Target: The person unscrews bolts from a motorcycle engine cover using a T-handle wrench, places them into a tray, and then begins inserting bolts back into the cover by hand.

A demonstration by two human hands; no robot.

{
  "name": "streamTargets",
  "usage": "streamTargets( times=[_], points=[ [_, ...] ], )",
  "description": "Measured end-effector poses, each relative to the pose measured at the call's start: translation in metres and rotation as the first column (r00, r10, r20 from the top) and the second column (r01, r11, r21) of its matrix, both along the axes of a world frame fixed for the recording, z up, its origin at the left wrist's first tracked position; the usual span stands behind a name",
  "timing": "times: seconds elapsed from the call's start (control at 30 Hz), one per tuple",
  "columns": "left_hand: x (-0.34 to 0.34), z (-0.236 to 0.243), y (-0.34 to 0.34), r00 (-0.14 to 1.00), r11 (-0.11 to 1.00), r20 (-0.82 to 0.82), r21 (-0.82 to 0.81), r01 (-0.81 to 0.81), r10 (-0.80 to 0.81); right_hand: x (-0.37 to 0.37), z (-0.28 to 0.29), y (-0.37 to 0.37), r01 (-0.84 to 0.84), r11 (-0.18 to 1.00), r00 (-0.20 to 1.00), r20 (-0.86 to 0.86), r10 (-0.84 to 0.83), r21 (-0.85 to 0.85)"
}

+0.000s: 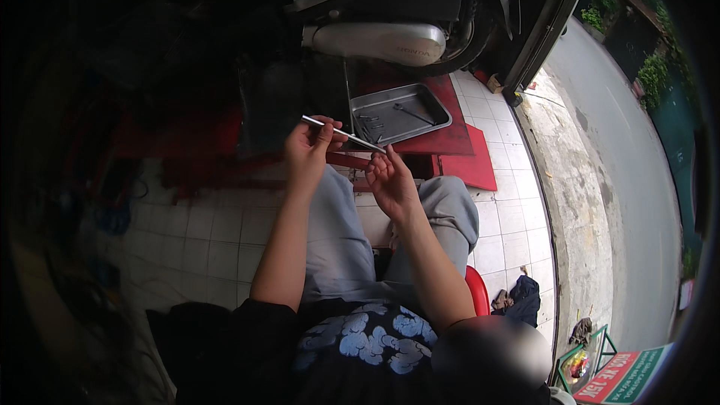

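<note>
A slim silver metal rod [346, 133] slants down to the right between my two hands, in front of the motorbike. My left hand [311, 139] is closed around its upper left part, thumb on top. At the lower right end of the rod, the fingertips of my right hand [391, 176] touch it, with the other fingers curled loosely. Just beyond my hands lies a grey metal tray [431, 91] holding a wrench [412, 114] and several small metal parts [369, 121].
The motorbike's silver engine cover [379, 41] and wheel stand above a red lift platform [459, 116]. White floor tiles [491, 214] surround it. Dark cloths [519, 300] lie by a red stool [477, 290] at right. Further right are a road [626, 135] and a sign [622, 379].
</note>
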State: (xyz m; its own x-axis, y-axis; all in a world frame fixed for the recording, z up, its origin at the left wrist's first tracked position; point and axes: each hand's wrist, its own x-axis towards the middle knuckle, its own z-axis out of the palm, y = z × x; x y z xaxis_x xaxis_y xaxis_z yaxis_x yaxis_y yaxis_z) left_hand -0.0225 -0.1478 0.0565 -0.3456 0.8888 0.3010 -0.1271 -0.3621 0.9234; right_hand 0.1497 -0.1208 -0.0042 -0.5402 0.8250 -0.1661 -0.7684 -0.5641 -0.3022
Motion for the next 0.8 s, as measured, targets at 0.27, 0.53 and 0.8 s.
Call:
streamTargets(
  times=[0.27, 0.53, 0.8],
  points=[
    [0.023, -0.021, 0.005, 0.99, 0.996, 0.112, -0.036, 0.087, -0.082, -0.041, 0.033, -0.006, -0.046, 0.969, 0.976, 0.216, -0.008, 0.243],
    [0.014, -0.014, -0.001, 0.889, 0.905, -0.185, 0.164, -0.392, 0.419, -0.054, 0.048, 0.013, 0.124, 0.778, 0.545, 0.613, -0.572, 0.617],
    [0.006, 0.0, -0.004, 0.926, 0.987, -0.355, 0.142, -0.079, 0.125, -0.048, 0.067, -0.008, -0.611, 0.384, -0.222, 0.316, -0.922, 0.692]
  ],
)
